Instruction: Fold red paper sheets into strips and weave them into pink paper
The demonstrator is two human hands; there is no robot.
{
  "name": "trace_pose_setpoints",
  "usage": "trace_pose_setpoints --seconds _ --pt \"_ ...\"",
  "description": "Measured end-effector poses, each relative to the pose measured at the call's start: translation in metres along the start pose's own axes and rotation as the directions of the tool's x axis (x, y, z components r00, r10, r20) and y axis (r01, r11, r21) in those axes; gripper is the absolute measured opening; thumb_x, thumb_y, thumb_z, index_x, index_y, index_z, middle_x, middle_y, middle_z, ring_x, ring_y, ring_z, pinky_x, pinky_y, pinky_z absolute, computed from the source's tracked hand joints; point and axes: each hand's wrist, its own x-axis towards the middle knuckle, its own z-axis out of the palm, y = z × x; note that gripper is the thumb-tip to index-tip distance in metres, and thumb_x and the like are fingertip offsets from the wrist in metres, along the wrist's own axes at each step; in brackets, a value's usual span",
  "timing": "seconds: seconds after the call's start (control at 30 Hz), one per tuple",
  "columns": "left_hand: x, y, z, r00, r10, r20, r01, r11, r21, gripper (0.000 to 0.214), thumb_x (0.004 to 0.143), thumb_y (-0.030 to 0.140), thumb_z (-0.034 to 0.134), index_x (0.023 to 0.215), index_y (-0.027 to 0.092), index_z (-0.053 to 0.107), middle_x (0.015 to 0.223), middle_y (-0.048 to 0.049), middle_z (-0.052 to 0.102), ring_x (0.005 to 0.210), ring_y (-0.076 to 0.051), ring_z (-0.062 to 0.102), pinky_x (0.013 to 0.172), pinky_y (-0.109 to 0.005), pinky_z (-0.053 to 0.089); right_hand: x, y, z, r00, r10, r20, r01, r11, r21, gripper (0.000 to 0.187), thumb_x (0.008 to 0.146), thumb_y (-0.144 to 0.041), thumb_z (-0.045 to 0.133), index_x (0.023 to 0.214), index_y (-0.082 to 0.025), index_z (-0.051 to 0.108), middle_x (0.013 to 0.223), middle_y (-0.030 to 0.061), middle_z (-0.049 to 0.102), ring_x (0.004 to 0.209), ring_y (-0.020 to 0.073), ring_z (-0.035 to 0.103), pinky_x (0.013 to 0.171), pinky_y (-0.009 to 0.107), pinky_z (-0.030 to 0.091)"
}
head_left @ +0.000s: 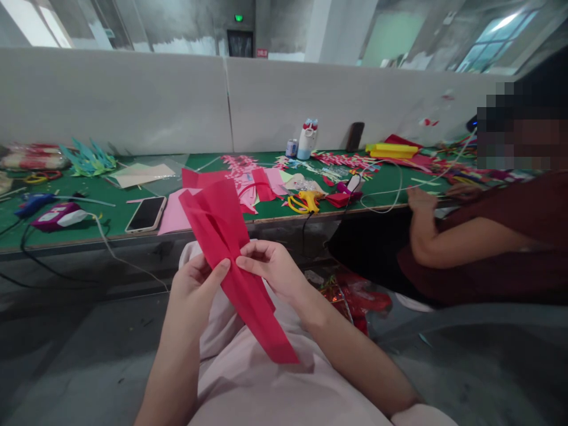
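The left hand (195,281) and the right hand (275,269) both pinch a red paper (251,302) near its middle, thumbs pressed on the facing side with their tips close together, other fingers bent at its edges. The paper is in the air over the lap (222,337), creased along its length; one end slants up and away from the hands, in front of the bench (100,216), and the other slants down past the right hand.

Beyond the left hand, at the bench's near edge, lie a pink sheet (173,216) and, just left of it, a phone (146,214). Farther left of that hand are a purple-and-white device (62,217) and a blue tool (33,204). Beyond the right hand, somewhat to its right, sits a yellow glue gun (309,201); behind it, well away from the hand, a can (291,148) stands beside a bottle (307,142). Well to the right of the right hand sits a co-worker (528,207), with arms at the bench.
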Motion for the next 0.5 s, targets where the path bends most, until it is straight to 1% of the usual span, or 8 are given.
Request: trace_pose_setpoints --seconds 0.1,0.23,0.4,0.5 --pt "0.0007 -0.0001 0.0009 1.0 -0.004 -0.008 0.004 1.0 -0.008 0.027 0.069 0.033 0.078 0.092 0.02 0.074 0.085 -0.0045 0.074 0.078 -0.02 0.066 0.074 -0.033 0.054 -0.0031 0.0003 0.0017 1.0 -0.024 -0.002 0.024 0.999 0.027 0.029 0.059 -0.036 0.082 0.073 -0.018 0.064 0.072 -0.0028 0.06 0.067 0.0097 0.054 0.069 0.025 0.046" --pt "0.0001 0.0004 0.0013 1.0 -0.002 -0.014 0.002 1.0 0.009 0.027 0.069 0.033 0.078 0.091 0.018 0.074 0.083 -0.0047 0.073 0.079 -0.021 0.066 0.076 -0.035 0.054 -0.0037 0.0026 0.0007 0.999 -0.04 -0.015 0.041 0.999 0.025 0.031 0.058 -0.037 0.083 0.074 -0.018 0.065 0.073 -0.0027 0.06 0.069 0.01 0.054 0.07 0.025 0.045" --pt "0.0004 0.0004 0.0018 1.0 0.017 -0.026 -0.016 0.999 0.032 0.029 0.066 0.034 0.079 0.09 0.018 0.074 0.084 -0.0052 0.074 0.08 -0.023 0.066 0.075 -0.035 0.053 0.0005 0.0059 -0.0054 1.0 0.017 0.015 -0.017 1.0 -0.015 0.036 0.053 -0.037 0.085 0.074 -0.016 0.066 0.073 -0.0028 0.061 0.068 0.0098 0.054 0.07 0.026 0.044" --pt "0.001 -0.0007 0.0014 0.999 0.0 -0.038 0.002 0.999 0.043 0.03 0.067 0.035 0.079 0.091 0.018 0.074 0.083 -0.005 0.074 0.076 -0.021 0.066 0.072 -0.034 0.053 0.0007 0.0067 -0.0067 0.999 0.037 0.009 -0.037 0.999 -0.002 0.037 0.052 -0.038 0.086 0.074 -0.017 0.065 0.073 -0.0035 0.06 0.067 0.0094 0.054 0.07 0.025 0.044"
